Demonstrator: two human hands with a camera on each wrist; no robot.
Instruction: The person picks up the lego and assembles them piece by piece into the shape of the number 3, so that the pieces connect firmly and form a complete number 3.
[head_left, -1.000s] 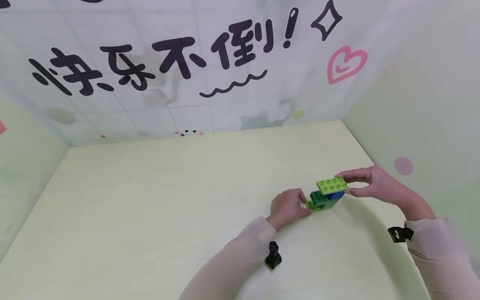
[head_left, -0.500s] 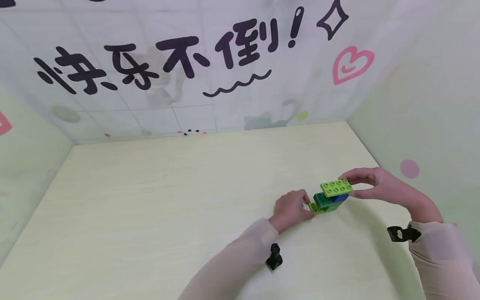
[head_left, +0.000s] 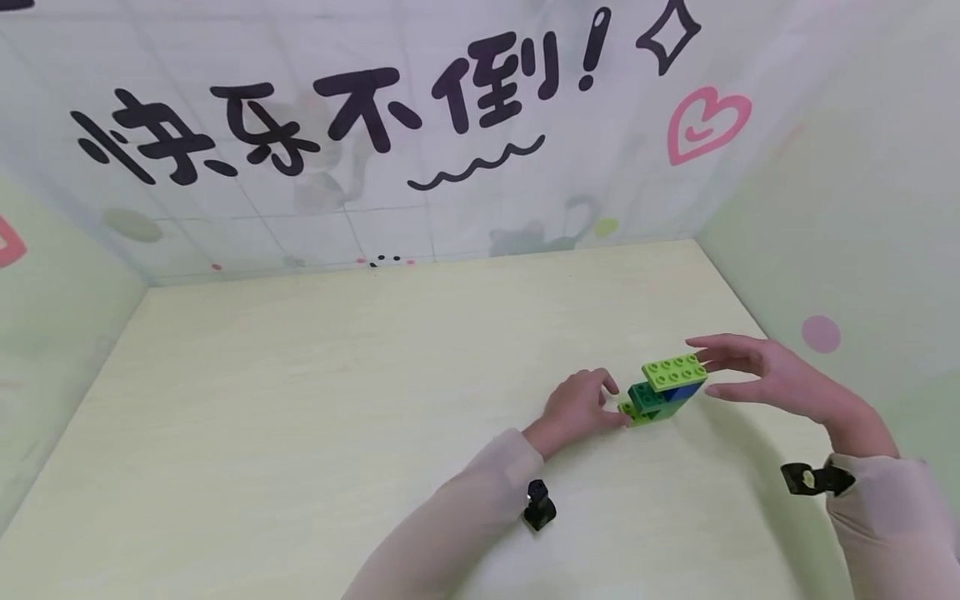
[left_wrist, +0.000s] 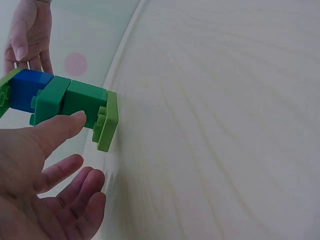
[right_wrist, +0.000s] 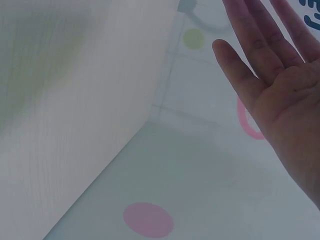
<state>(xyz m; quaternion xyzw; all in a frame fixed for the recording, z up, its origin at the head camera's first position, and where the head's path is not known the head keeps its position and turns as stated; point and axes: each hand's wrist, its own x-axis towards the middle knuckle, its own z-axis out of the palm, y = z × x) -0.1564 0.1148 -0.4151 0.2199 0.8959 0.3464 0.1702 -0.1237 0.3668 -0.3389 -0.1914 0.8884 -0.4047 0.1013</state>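
A small stack of toy building blocks (head_left: 681, 392) stands on the table toward the right. Its top is a light green studded plate (head_left: 674, 372); under it come a blue block (left_wrist: 31, 90), green blocks (left_wrist: 85, 100) and a light green base plate (left_wrist: 109, 121). Left of the stack is my left hand (head_left: 576, 406), fingers loosely bent and apart from the blocks, thumb close to the base. My right hand (head_left: 780, 379) hovers just right of the top plate, its fingers spread around air. In the right wrist view that hand (right_wrist: 285, 85) shows straight fingers and holds nothing.
The pale wooden table (head_left: 337, 400) meets a printed back curtain (head_left: 450, 225) and a light green side wall (head_left: 840, 250) close to my right hand. Black camera mounts (head_left: 538, 506) sit on both sleeves.
Both hands have let go of the block stack. My right fingers have opened away to the right, and the left fingers have loosened from the base. The stack stays standing.
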